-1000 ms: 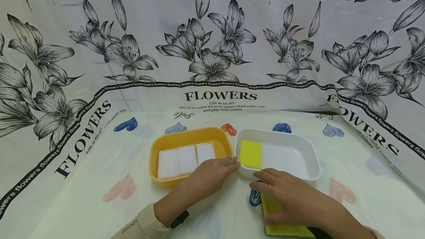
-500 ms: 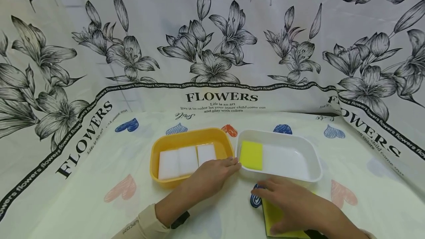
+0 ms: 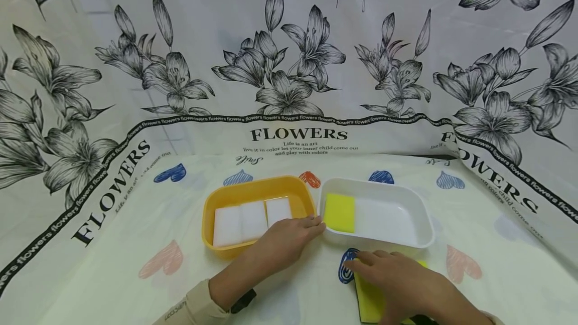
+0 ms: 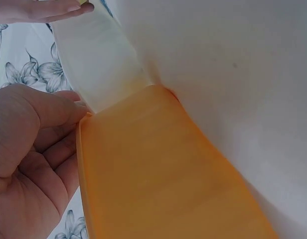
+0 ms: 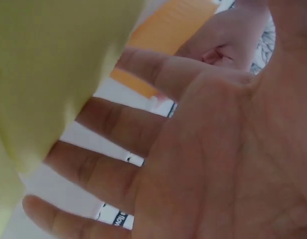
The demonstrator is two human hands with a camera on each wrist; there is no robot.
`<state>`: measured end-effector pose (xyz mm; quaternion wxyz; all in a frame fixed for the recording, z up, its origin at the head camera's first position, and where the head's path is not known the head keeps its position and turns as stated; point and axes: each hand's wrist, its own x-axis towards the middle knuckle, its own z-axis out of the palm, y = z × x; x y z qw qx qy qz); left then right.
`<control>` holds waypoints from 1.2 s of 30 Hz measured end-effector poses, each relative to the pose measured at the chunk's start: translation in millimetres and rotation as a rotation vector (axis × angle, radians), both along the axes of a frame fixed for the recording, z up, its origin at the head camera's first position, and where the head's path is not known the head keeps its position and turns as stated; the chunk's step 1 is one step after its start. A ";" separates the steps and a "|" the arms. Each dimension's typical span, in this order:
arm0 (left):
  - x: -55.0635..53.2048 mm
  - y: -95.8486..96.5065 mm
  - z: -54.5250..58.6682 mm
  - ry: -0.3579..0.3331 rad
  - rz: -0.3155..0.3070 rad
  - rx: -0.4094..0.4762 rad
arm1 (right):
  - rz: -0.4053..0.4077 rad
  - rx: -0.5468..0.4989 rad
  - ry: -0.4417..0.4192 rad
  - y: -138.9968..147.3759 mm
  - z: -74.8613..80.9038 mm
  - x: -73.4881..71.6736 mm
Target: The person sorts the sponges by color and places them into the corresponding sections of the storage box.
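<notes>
My left hand (image 3: 284, 239) rests with its fingertips at the near corner where the yellow plastic tub (image 3: 304, 199) meets the white plastic tub (image 3: 388, 214). In the left wrist view its fingers lie against the yellow tub's side. Fingers spread, my right hand (image 3: 399, 280) hovers over or touches yellow sponges (image 3: 369, 295) in front of the white tub; it hides most of them. The right wrist view has the fingertips close to a yellow sponge (image 5: 49, 64); contact is unclear. A yellow square sponge (image 3: 339, 213) sits at the white tub's left end. White sponge blocks (image 3: 227, 227) lie in the yellow tub.
Both tubs stand side by side on a white cloth (image 3: 113, 285) printed with hearts. Behind and at the sides hangs a flower-printed curtain (image 3: 180, 129) with a black lettered band.
My right hand has drawn back slightly from the white tub's near rim, towards me over the yellow sponges. The left hand keeps its place at the tub corner.
</notes>
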<state>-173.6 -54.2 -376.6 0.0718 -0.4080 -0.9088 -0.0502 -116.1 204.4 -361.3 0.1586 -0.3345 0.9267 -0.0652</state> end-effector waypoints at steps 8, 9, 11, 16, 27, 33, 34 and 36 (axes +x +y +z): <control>-0.4 -0.6 0.8 -0.019 0.009 -0.002 | -0.045 0.049 -0.047 -0.7 -4.0 -5.3; -0.8 -0.7 0.8 -0.020 0.010 0.000 | -0.049 0.046 -0.057 -1.2 -2.9 -6.0; -1.5 -0.8 1.1 -0.016 0.008 0.001 | -0.055 0.036 -0.075 -1.9 -0.5 -6.9; -1.8 -0.3 1.4 -0.014 -0.004 0.011 | -0.054 -0.004 -0.096 -0.1 5.5 -4.3; -0.6 -0.7 0.9 0.004 -0.001 0.016 | -0.093 -0.031 -0.122 5.9 17.2 -1.9; 1.6 0.0 2.9 -0.014 -0.004 0.024 | -0.111 -0.067 -0.157 11.6 24.8 -2.0; 2.1 -0.5 3.2 -0.014 -0.002 0.022 | -0.112 -0.069 -0.164 12.2 25.9 -2.5; 2.4 -1.7 3.5 -0.007 0.002 0.018 | -0.112 -0.068 -0.163 12.4 28.5 -4.0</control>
